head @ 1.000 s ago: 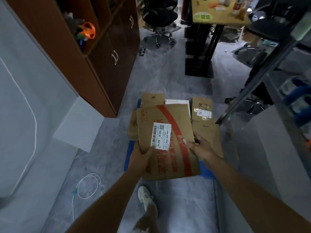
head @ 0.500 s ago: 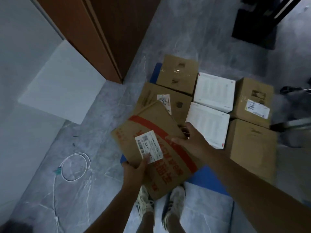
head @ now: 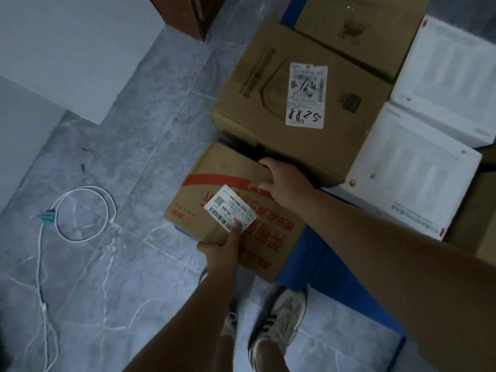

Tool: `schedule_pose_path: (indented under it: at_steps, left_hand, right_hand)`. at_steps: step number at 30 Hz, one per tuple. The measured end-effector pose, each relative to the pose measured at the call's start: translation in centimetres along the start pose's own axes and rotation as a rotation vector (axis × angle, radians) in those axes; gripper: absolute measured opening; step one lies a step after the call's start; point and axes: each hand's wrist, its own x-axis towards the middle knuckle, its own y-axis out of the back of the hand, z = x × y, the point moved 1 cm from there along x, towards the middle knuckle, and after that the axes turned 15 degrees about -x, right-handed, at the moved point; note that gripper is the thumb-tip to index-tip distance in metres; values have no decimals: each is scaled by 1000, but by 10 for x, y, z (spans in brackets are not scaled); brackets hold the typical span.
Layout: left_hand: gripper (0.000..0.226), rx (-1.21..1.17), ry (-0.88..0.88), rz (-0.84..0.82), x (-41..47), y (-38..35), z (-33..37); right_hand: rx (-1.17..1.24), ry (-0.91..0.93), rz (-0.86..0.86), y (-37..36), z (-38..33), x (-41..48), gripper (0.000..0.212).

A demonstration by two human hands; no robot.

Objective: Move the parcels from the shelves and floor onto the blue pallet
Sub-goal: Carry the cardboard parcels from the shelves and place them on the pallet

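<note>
I hold a brown cardboard parcel [head: 214,181] with red print and a white shipping label over the near left corner of the blue pallet [head: 330,272]. My left hand [head: 222,248] grips its near edge, thumb on the label. My right hand [head: 284,181] grips its far edge, fingers curled over the side. The parcel sits low against a larger brown parcel [head: 268,84] marked 8825. Whether it rests on the pallet I cannot tell.
Two white boxes [head: 418,167] and more brown parcels [head: 357,25] fill the pallet to the right and behind. A coiled white cable [head: 83,213] lies on the grey floor at left. A white panel [head: 75,49] leans at upper left, beside a brown cabinet corner [head: 185,14]. My shoes [head: 279,320] stand at the pallet's edge.
I have bent down and lowered the parcel from waist height to the pallet's near left corner. The view has closed in on the stacked parcels.
</note>
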Motion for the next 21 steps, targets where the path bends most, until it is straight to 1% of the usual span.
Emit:
schedule_pose_path:
  at_steps: [3, 6, 9, 11, 13, 14, 16, 17, 19, 21]
  left_hand:
    - [94, -49, 27, 12, 14, -16, -12]
    - [93, -77, 13, 67, 17, -27, -23]
    - [93, -73, -15, 97, 13, -30, -26]
    - [85, -70, 14, 51, 8, -27, -26]
    - [66, 24, 58, -23, -1, -24, -19]
    - [58, 121, 71, -40, -7, -22, -11]
    - [48, 332, 62, -21, -23, -18, 10]
    - [45, 395, 47, -16, -33, -18, 23]
    - [39, 486, -40, -79, -60, -23, 56]
    - [39, 635, -216, -191, -96, -36, 94]
  right_hand:
    - [-228, 36, 57, -11, 3, 13, 56]
    - [-399, 69, 96, -22, 9, 18, 63]
    - [-437, 84, 100, -30, 10, 14, 70]
    - [-418, 103, 95, -30, 7, 5, 71]
    - [-350, 114, 70, -24, 2, -6, 70]
    - [-312, 120, 52, -19, -1, -13, 70]
    - [-270, 121, 18, -4, -7, -30, 69]
    - [-257, 121, 10, 6, -10, -40, 68]
    - [-222, 117, 1, 31, -16, -62, 68]
    - [-180, 98, 19, 68, -22, -87, 67]
